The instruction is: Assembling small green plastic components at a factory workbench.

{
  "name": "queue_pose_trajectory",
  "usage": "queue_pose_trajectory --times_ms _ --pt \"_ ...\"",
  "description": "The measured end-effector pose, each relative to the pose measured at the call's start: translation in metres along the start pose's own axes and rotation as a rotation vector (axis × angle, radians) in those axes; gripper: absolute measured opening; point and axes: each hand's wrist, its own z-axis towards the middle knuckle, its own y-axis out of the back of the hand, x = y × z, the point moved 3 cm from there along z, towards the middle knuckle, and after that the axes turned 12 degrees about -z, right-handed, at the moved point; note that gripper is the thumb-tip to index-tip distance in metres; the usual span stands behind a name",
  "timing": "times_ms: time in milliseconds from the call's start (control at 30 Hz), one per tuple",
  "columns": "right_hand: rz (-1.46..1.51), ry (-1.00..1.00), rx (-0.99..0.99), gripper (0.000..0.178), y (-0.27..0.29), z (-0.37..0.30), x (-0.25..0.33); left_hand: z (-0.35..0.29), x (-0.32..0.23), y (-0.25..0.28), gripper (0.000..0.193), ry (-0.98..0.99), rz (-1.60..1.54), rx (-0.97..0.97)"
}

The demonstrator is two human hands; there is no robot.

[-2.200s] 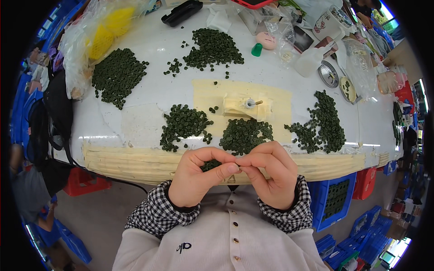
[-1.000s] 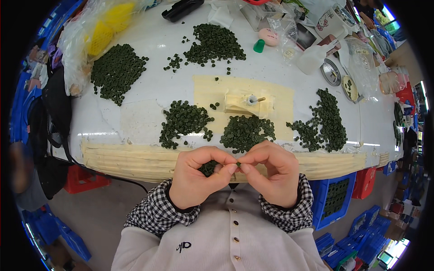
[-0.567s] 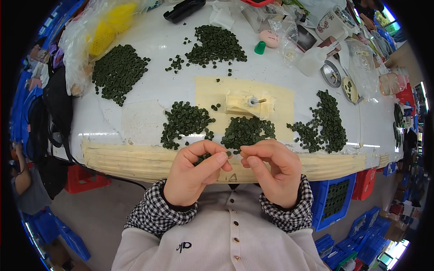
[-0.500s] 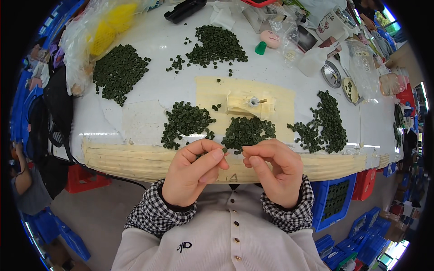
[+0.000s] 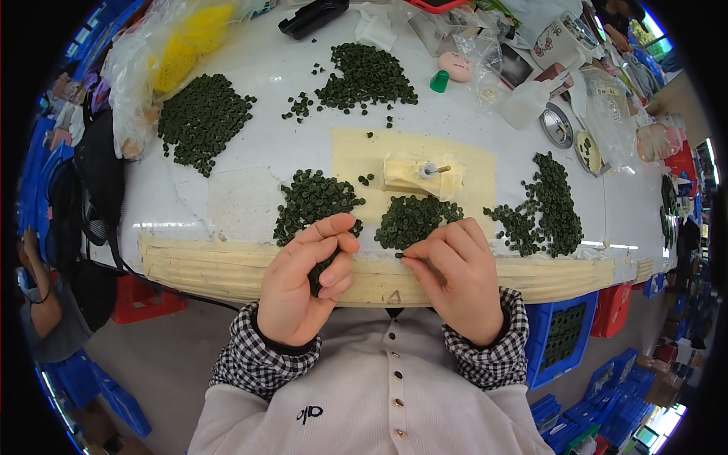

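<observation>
My left hand (image 5: 297, 287) is half curled around several small round dark green pieces (image 5: 321, 271), which show between the fingers and palm. My right hand (image 5: 461, 282) pinches one small dark green piece (image 5: 400, 255) between thumb and forefinger, over the table's padded front edge. Just beyond the right fingertips lies a heap of the same pieces (image 5: 413, 220). Another heap (image 5: 315, 199) spreads beyond the left hand. Behind them a block wrapped in yellowish tape (image 5: 406, 176) is fixed to the table, with a thin metal pin (image 5: 442, 169) sticking out.
Further heaps of green pieces lie at the far left (image 5: 205, 121), far middle (image 5: 368, 76) and right (image 5: 557, 208). A round dial gauge (image 5: 557, 125), a white bottle (image 5: 523, 106) and plastic bags crowd the far right. A blue crate (image 5: 560, 341) stands below the right edge.
My hands have moved apart. The left shifted left and its fingers curled over the pieces; the right fingertips came to a pinch on one piece near the heap.
</observation>
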Motion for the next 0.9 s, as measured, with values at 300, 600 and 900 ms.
queue_pose_trajectory --times_ms 300,600,900 --pt "-0.136 0.048 -0.048 0.017 -0.006 0.004 0.005 0.001 0.008 0.007 0.033 0.148 0.002 0.277" --pt "-0.016 -0.027 -0.185 0.021 0.003 -0.001 -0.001 0.003 0.015 -0.008 0.031 0.163 0.109 0.21" --pt "0.134 -0.202 -0.171 0.016 0.005 -0.004 -0.004 0.004 0.016 0.0 0.021 0.147 0.162 0.195"
